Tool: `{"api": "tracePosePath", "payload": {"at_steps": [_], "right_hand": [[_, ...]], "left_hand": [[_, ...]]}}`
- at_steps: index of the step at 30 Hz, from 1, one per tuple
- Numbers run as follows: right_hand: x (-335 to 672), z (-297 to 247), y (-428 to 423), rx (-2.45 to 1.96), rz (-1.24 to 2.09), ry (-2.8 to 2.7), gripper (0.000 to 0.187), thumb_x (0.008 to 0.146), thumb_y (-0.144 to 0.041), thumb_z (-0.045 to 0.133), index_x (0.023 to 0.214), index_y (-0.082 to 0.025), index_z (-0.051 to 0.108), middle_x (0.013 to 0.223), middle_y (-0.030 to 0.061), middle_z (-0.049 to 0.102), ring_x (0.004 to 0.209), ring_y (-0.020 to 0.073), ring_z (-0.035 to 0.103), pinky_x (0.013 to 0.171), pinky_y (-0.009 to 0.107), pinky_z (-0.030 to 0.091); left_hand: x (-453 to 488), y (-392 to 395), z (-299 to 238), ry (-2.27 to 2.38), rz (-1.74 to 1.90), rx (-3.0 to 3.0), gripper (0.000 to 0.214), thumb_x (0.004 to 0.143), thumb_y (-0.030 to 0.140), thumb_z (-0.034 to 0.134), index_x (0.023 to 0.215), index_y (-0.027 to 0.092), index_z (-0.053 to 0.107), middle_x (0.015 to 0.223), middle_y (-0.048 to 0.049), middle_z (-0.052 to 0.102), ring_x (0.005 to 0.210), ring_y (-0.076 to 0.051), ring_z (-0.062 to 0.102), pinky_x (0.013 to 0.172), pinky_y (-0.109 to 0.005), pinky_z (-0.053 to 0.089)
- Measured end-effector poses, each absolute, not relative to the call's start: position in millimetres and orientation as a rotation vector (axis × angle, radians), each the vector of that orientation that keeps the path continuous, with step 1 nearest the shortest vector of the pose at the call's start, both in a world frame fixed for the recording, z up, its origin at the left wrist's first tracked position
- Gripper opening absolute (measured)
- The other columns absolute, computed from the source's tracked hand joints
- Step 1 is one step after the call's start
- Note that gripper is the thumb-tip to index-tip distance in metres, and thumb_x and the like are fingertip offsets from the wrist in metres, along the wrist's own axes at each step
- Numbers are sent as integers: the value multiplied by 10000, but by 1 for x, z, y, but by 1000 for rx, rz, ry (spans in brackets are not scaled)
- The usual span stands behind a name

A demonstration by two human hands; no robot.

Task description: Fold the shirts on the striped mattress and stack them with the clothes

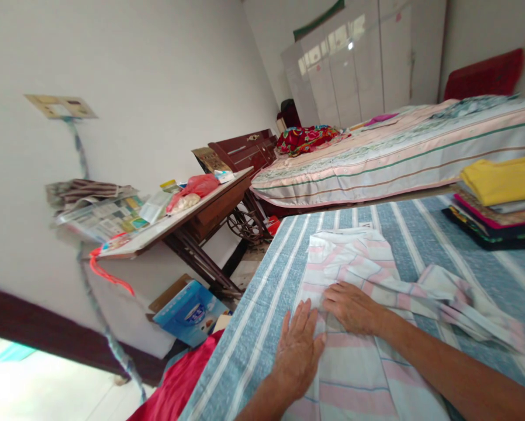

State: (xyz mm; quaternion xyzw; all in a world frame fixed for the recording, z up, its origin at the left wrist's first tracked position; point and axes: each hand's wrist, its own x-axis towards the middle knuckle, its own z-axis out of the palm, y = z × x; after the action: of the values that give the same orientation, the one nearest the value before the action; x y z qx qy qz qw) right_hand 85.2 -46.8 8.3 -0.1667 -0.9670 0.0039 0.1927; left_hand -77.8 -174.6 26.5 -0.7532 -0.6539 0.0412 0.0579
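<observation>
A white shirt (354, 380) with pink bands and thin blue lines lies spread on a blue-and-white striped cover. Its collar end points away from me, and a sleeve (451, 298) stretches out to the right in loose creases. My left hand (298, 351) rests flat along the garment's left edge, its fingers extended. Just beside it, my right hand (354, 307) presses on the upper part of the cloth with lightly bent fingers. Neither hand lifts any fabric. My right forearm crosses over the shirt and hides part of it.
At the right sits a stack of folded clothes (503, 199), yellow on top. A second bed (376, 169) stands beyond. To the left are a sewing machine table (179, 219) holding bags and boxes, a blue carton (192, 313) below it, and red cloth (179, 380) by the near edge.
</observation>
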Motion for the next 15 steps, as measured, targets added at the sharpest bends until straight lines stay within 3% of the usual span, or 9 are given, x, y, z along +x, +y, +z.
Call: {"api": "tracePosePath", "payload": {"at_steps": [6, 15], "right_hand": [[85, 8, -45, -456, 43, -2716, 124, 821, -125, 474, 834, -176, 587, 883, 60, 603, 892, 213, 527, 824, 353, 375], [87, 10, -45, -454, 86, -2708, 135, 809, -111, 468, 825, -179, 583, 866, 57, 603, 884, 208, 526, 804, 340, 379]], "left_hand": [[-75, -201, 12, -1940, 139, -2350, 729, 876, 505, 421, 1453, 142, 161, 1506, -120, 172, 1380, -265, 186, 1078, -472, 291], [-80, -219, 5, -1731, -53, -2331, 691, 898, 489, 390, 1457, 163, 147, 1477, -141, 273, 1354, -270, 266, 1042, -462, 349]]}}
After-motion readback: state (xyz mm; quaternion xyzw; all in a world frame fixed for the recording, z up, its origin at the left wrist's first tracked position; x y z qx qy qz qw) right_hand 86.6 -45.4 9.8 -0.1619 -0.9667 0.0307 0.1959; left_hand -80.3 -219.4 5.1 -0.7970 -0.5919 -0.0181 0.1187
